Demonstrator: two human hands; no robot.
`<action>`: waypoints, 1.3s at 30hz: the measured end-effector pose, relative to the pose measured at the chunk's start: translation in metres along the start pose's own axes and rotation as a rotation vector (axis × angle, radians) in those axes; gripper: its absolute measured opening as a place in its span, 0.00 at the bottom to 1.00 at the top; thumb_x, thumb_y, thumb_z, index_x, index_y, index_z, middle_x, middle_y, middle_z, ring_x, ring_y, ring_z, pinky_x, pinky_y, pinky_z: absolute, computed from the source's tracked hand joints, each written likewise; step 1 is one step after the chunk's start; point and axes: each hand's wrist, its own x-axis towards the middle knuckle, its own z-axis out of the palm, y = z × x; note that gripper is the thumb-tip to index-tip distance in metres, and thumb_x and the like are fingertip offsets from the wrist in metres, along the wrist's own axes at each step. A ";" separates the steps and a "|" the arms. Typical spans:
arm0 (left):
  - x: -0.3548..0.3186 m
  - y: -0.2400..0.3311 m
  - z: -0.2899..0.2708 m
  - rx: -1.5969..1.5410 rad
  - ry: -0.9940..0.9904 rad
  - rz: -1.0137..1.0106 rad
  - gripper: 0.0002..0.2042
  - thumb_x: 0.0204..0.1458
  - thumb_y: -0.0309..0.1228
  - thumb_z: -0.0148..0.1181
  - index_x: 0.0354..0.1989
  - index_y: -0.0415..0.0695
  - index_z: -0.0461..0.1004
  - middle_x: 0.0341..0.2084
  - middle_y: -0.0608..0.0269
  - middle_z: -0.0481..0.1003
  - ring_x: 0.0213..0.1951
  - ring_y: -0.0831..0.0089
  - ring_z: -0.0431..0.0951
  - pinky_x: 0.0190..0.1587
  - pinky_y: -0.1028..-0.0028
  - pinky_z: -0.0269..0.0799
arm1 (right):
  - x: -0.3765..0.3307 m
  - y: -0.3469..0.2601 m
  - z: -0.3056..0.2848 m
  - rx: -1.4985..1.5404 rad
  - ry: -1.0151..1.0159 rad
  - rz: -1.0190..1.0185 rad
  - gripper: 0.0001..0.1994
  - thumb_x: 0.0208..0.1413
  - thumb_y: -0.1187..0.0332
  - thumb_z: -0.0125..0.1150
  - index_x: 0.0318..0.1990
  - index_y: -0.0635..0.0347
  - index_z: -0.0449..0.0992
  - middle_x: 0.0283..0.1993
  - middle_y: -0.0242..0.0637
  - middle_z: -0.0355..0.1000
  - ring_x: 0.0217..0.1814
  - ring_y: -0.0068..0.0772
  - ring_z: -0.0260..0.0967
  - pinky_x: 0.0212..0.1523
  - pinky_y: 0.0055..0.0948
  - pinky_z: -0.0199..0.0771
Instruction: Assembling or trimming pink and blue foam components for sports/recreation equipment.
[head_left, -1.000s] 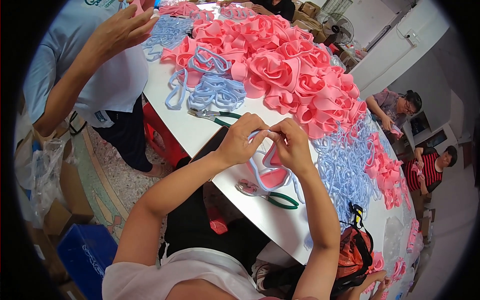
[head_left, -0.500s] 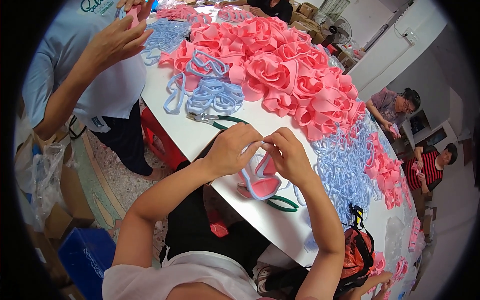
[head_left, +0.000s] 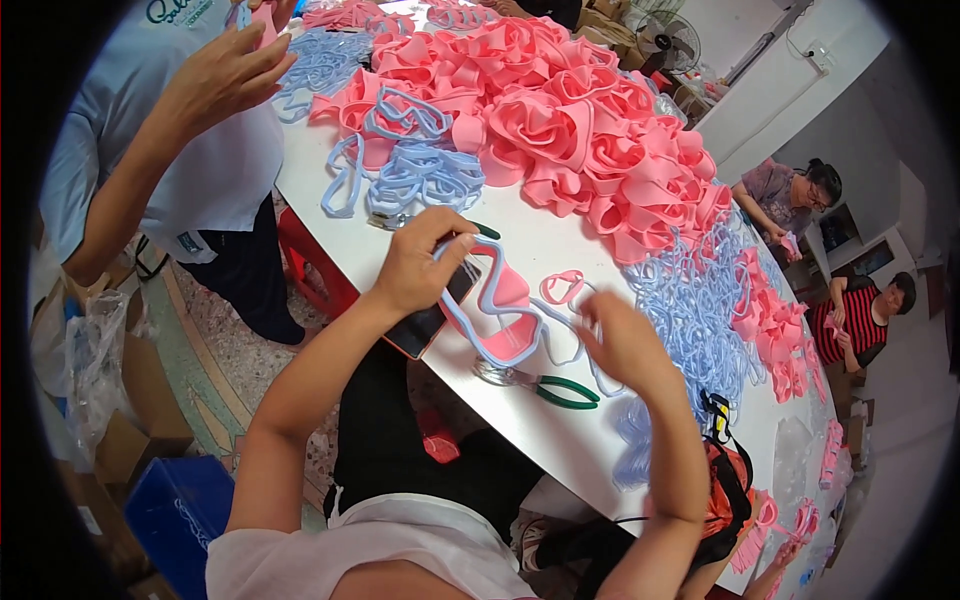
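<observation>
Hands now apart: my right hand point(head_left: 622, 345) pulled off, fingers loose, empty; my left hand point(head_left: 420, 265) pinches pink-and-blue wavy foam piece point(head_left: 498, 305) above white table point(head_left: 560, 235). Green-handled pliers point(head_left: 545, 386) just beneath. Pink foam roses point(head_left: 570, 130) beyond.

Your right hand point(head_left: 620, 345) blurs at the fingertips; your left hand point(head_left: 415, 265) hides part of the phone point(head_left: 425, 320) and the frame's point(head_left: 500, 300) end.
</observation>
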 end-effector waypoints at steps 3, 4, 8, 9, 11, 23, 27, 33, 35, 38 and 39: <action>0.008 0.001 -0.007 -0.089 0.006 -0.028 0.05 0.56 0.25 0.58 0.36 0.36 0.75 0.28 0.61 0.73 0.31 0.74 0.73 0.35 0.75 0.69 | -0.045 0.012 0.037 -0.392 -0.505 0.020 0.28 0.44 0.58 0.73 0.49 0.65 0.70 0.50 0.48 0.71 0.53 0.50 0.70 0.52 0.44 0.73; 0.007 0.000 -0.009 -0.114 0.004 -0.043 0.05 0.57 0.26 0.58 0.36 0.36 0.75 0.28 0.61 0.73 0.31 0.76 0.73 0.34 0.76 0.68 | -0.051 0.013 0.051 -0.394 -0.493 -0.032 0.30 0.42 0.59 0.75 0.49 0.66 0.69 0.48 0.48 0.70 0.51 0.51 0.70 0.50 0.43 0.74; 0.009 0.004 -0.011 -0.182 -0.045 -0.038 0.06 0.58 0.27 0.58 0.36 0.35 0.75 0.27 0.63 0.71 0.30 0.79 0.70 0.33 0.77 0.66 | -0.053 0.033 0.072 -0.422 -0.371 -0.181 0.23 0.43 0.63 0.70 0.44 0.64 0.69 0.42 0.46 0.70 0.47 0.47 0.71 0.42 0.38 0.77; 0.008 0.004 -0.012 -0.183 -0.045 -0.037 0.06 0.58 0.27 0.58 0.36 0.35 0.75 0.27 0.63 0.71 0.30 0.79 0.70 0.33 0.77 0.66 | -0.051 0.033 0.070 -0.402 -0.336 -0.246 0.14 0.49 0.66 0.63 0.40 0.64 0.70 0.40 0.45 0.71 0.45 0.44 0.72 0.38 0.36 0.78; 0.005 0.003 -0.018 -0.116 -0.097 0.007 0.07 0.59 0.28 0.57 0.37 0.36 0.75 0.27 0.64 0.70 0.29 0.79 0.69 0.33 0.77 0.65 | -0.048 0.021 0.071 -0.473 -0.346 -0.218 0.12 0.49 0.70 0.60 0.40 0.64 0.70 0.39 0.45 0.71 0.44 0.45 0.73 0.35 0.37 0.77; 0.007 0.017 -0.059 -0.090 -0.319 -0.043 0.06 0.56 0.27 0.57 0.37 0.37 0.74 0.29 0.60 0.73 0.32 0.73 0.73 0.38 0.74 0.69 | -0.037 -0.005 -0.033 -0.026 -0.012 -0.055 0.20 0.44 0.84 0.50 0.47 0.59 0.70 0.41 0.52 0.66 0.44 0.57 0.66 0.45 0.46 0.68; 0.012 0.027 -0.039 -0.096 -0.426 0.037 0.05 0.55 0.27 0.58 0.35 0.38 0.74 0.29 0.58 0.73 0.33 0.66 0.74 0.38 0.70 0.69 | -0.006 -0.022 -0.039 -0.328 0.143 -0.140 0.18 0.44 0.84 0.51 0.46 0.63 0.70 0.41 0.50 0.65 0.46 0.54 0.63 0.48 0.44 0.66; 0.012 0.036 -0.031 -0.098 -0.515 0.094 0.05 0.55 0.28 0.58 0.35 0.40 0.74 0.29 0.59 0.73 0.35 0.63 0.73 0.39 0.68 0.69 | 0.009 -0.043 -0.041 -0.548 0.118 -0.194 0.11 0.49 0.76 0.53 0.42 0.62 0.71 0.39 0.48 0.67 0.45 0.48 0.65 0.45 0.43 0.68; 0.014 0.040 -0.032 -0.069 -0.546 0.107 0.05 0.55 0.28 0.58 0.35 0.40 0.73 0.29 0.58 0.73 0.35 0.62 0.74 0.39 0.67 0.69 | 0.013 -0.040 -0.045 -0.586 0.075 -0.209 0.10 0.50 0.75 0.53 0.41 0.62 0.71 0.38 0.46 0.68 0.43 0.46 0.67 0.42 0.42 0.70; 0.015 0.041 -0.029 -0.032 -0.582 0.145 0.05 0.54 0.28 0.58 0.36 0.40 0.73 0.30 0.58 0.73 0.35 0.61 0.74 0.39 0.66 0.69 | 0.021 -0.032 -0.051 -0.636 -0.011 -0.262 0.08 0.51 0.73 0.54 0.39 0.61 0.72 0.36 0.43 0.69 0.41 0.44 0.69 0.39 0.40 0.72; 0.015 0.041 -0.028 -0.023 -0.586 0.175 0.05 0.54 0.28 0.57 0.36 0.41 0.73 0.30 0.58 0.74 0.35 0.60 0.74 0.40 0.66 0.70 | 0.025 -0.029 -0.053 -0.650 -0.051 -0.302 0.07 0.51 0.72 0.54 0.39 0.61 0.72 0.34 0.42 0.69 0.40 0.44 0.70 0.37 0.39 0.73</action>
